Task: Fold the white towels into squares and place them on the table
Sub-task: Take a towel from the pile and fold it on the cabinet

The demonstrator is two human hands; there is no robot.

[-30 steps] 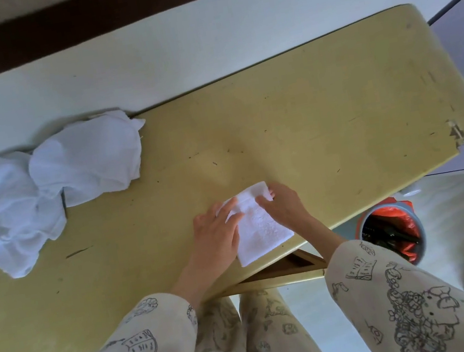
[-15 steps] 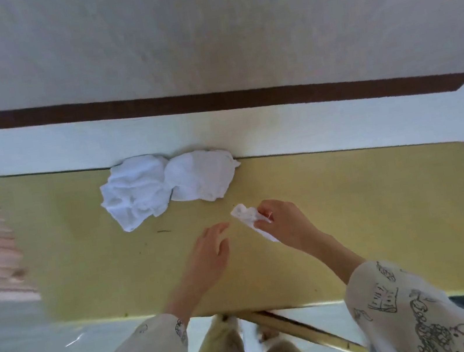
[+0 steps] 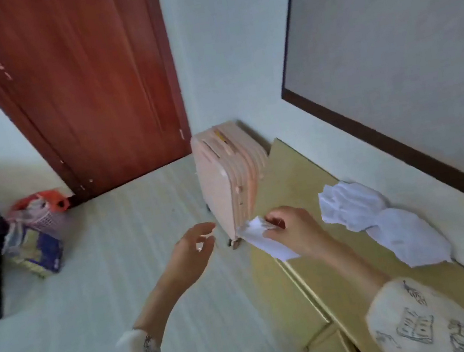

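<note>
a long yellow-green wooden worktop (image 3: 298, 195) runs along a pale wall on the right of the view, below a grey panel with a dark brown frame (image 3: 385, 36). the floor is pale striped matting (image 3: 133, 253), and a reddish-brown wooden door (image 3: 87, 86) stands at the back of the room.

a pale pink ribbed suitcase (image 3: 224, 177) stands upright at the far end of the worktop, just beside it. near the door sits a lilac plastic basket with an orange bag in it (image 3: 40, 212), and in front of that a blue and yellow package (image 3: 34, 249). a dark framed object at the far left is too blurred to tell.

two crumpled white towels (image 3: 382, 221) lie in a heap on the worktop against the wall, touching each other.

the right hand (image 3: 292, 233) holds a small folded white towel (image 3: 266, 240) above the near edge of the worktop, its fingers (image 3: 272, 221) curled and pinching the cloth at its upper corner; the rest of the cloth hangs below the hand. the left hand (image 3: 191, 253) hovers over the floor, near the towel but apart from it, fingers loosely spread and holding nothing. both sleeves are cream with dark line drawings.
</note>
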